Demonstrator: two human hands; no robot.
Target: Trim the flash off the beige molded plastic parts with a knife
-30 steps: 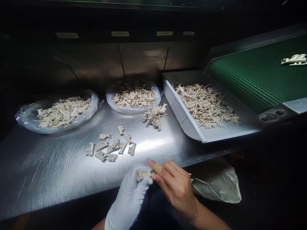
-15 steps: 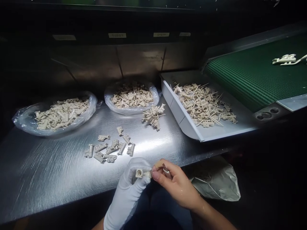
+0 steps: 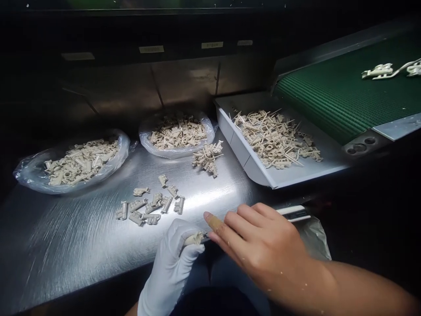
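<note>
In the head view, my left hand (image 3: pixel 174 259) wears a white glove and is closed around a small beige plastic part (image 3: pixel 194 238). One end of the part sticks out between thumb and fingers. My right hand (image 3: pixel 259 237) is bare, with a tan bandage on the index finger. It grips what looks like a utility knife (image 3: pixel 294 212); the white and black handle end shows behind the knuckles, and a dark tip shows at the part. Most of the knife is hidden by the hand. Beyond the left hand, several loose beige parts (image 3: pixel 151 206) lie on the metal table.
Two clear plastic bags (image 3: pixel 24 173) (image 3: pixel 174 152) hold heaps of beige parts. A beige cluster (image 3: pixel 208 159) lies beside a grey tray (image 3: pixel 245 160) heaped with parts and thin sprues. A green conveyor belt (image 3: pixel 329 101) carries moulded pieces at right. A crumpled bag (image 3: pixel 317 239) lies below the table edge.
My right hand has turned palm down and its forearm has swung outward; the handle end now shows. The part in my left hand has tilted. Another moulded piece has come into view on the belt.
</note>
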